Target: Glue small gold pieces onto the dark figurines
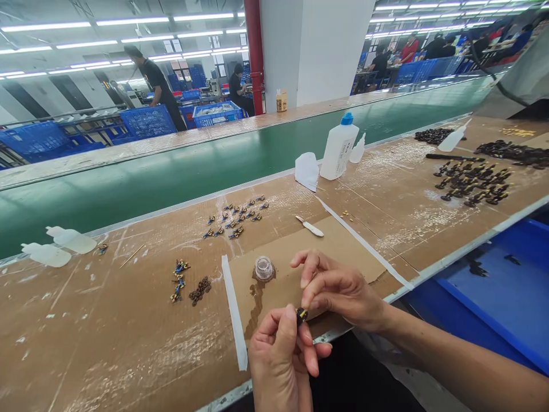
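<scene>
My left hand [281, 357] is closed, pinching a tiny black-and-yellow part [302, 314] between thumb and fingers at the bench's near edge. My right hand [338, 289] meets it from the right, fingertips pinched on the same part. Just beyond them a small clear round pot [263, 268] sits on a cardboard sheet [343, 246], with a dark wet streak below it. A white-handled small tool [310, 227] lies further back on the cardboard.
Several small blue-yellow parts [237, 218] lie in a cluster mid-bench, more [180, 279] to the left. Squeeze bottles [71, 239] lie at left; a white blue-capped bottle [339, 145] stands behind. Dark parts [474, 183] are heaped at right. Green conveyor belt [171, 171] beyond, blue bin [506, 286] at right, people working in the distance.
</scene>
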`<state>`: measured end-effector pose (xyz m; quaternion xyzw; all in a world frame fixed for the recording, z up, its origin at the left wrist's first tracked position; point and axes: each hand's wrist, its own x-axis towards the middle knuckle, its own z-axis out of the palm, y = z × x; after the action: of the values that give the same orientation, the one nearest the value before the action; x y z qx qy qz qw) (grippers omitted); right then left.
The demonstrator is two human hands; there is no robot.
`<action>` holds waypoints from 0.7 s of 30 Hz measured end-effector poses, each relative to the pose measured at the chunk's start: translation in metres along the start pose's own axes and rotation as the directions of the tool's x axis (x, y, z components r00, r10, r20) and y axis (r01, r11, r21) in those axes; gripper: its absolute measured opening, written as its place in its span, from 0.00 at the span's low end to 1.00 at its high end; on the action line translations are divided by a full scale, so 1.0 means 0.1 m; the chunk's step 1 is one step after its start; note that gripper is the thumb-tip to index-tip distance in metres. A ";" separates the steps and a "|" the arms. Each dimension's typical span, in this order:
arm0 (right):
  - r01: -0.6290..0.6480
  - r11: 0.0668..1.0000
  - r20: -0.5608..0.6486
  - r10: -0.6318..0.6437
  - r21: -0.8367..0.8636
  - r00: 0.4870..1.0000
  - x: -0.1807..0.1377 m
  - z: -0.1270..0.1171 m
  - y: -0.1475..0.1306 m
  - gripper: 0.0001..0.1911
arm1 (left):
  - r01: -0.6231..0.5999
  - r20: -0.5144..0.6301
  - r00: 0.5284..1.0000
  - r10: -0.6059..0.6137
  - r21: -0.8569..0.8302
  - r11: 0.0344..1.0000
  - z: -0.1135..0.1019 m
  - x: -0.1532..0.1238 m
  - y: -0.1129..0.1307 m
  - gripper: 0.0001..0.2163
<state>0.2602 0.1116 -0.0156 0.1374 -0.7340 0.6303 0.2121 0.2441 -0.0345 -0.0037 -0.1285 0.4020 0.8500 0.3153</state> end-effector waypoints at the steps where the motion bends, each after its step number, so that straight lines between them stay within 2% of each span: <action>1: -0.009 1.000 -0.002 0.009 0.008 1.000 0.00 0.00 0.00 0.04 | 0.000 0.003 1.000 0.000 -0.003 1.000 0.00 0.00 -0.01 0.15; 6: -0.046 0.997 -0.026 0.047 0.055 0.999 -0.01 0.03 -0.02 0.04 | 0.011 0.001 1.000 -0.011 -0.030 0.999 0.01 0.00 -0.01 0.16; 12: -0.030 0.998 -0.059 0.034 0.060 0.998 -0.01 0.06 -0.04 0.04 | -0.009 -0.038 0.999 0.008 -0.028 1.000 0.06 -0.03 0.00 0.16; 21: 0.016 0.999 -0.047 -0.014 0.045 0.999 -0.01 0.04 -0.01 0.03 | -0.017 -0.055 0.998 0.018 0.014 1.000 0.08 -0.06 0.02 0.17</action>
<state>0.2611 0.1072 -0.0158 0.1330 -0.7132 0.6484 0.2306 0.2481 -0.0317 0.0053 -0.1460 0.4174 0.8461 0.2976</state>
